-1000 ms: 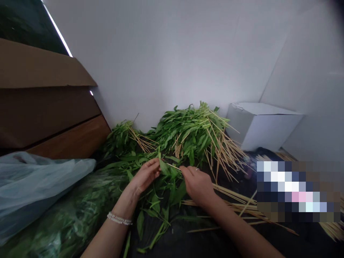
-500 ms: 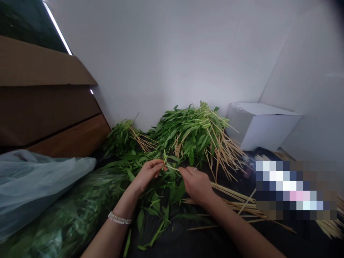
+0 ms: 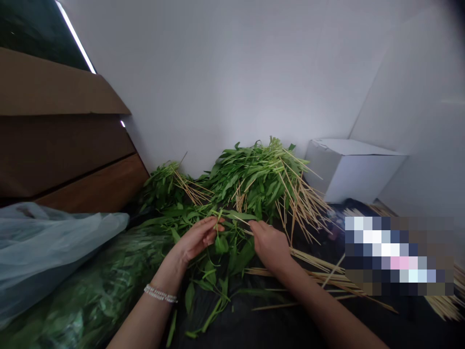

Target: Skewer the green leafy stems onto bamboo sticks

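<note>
My left hand (image 3: 199, 238) pinches a green leafy stem (image 3: 219, 220) between thumb and fingertips. Closed around a thin wooden stick (image 3: 242, 220) is my right hand (image 3: 271, 245); the stick's far end points up and left toward the stem. Loose green leaves (image 3: 238, 259) lie beneath and between both hands on a black surface. Behind them a large heap of greens (image 3: 250, 169) has many sticks poking out to the right, and a smaller bunch (image 3: 167, 184) with sticks lies to its left.
A clear bag of greens (image 3: 109, 276) and a whitish plastic bag (image 3: 54, 237) fill the left, below cardboard boxes (image 3: 61, 145). At the right stand a white box (image 3: 363, 169) and a blurred-out patch. Loose sticks (image 3: 319, 264) lie right of my right hand.
My right hand has moved slightly right with the stick, away from my left hand. The stem in my left hand has tilted, and its leaf now hangs below the fingers.
</note>
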Tool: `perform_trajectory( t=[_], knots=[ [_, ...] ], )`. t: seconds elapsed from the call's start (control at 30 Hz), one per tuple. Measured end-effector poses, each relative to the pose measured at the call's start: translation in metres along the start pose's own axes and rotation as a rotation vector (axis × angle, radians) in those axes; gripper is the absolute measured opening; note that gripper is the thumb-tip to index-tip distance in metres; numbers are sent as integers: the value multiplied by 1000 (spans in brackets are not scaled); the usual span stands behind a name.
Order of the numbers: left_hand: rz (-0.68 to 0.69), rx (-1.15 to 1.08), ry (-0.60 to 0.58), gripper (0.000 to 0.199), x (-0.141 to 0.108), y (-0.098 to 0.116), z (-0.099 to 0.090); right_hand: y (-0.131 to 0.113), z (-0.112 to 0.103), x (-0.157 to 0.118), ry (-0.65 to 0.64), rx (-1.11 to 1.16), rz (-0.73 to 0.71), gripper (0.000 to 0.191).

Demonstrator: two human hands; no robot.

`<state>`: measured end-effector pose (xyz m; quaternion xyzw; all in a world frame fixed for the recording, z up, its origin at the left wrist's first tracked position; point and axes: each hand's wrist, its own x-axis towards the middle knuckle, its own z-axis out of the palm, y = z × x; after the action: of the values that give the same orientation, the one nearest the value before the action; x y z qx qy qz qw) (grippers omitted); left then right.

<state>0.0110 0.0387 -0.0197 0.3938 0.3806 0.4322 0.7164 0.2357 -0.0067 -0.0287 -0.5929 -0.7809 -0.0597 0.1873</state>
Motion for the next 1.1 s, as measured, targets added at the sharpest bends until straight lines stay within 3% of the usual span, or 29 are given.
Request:
perform_trajectory(
  t=[0.23,0.5,0.77,0.87,1.0,1.1],
  knots=[
    [-147,14,-132,26,-9,2,3,2,6,0,51,10,-3,33],
    [-72,-92,93,13,2,2,-3,2,8,0,150,49,-44,35],
    [-40,80,122,18,1,-2,4,-2,6,-2,84,62,-134,35],
    [-76,207,32,23,-3,-3,8,-4,4,-3,25,48,-193,37],
    [-126,261,-100,25,-8,-1,7,-1,1,0,-54,-19,-69,34],
    [-94,176,-59,25,-8,1,4,2,0,3,-77,-22,10,30]
  ],
)
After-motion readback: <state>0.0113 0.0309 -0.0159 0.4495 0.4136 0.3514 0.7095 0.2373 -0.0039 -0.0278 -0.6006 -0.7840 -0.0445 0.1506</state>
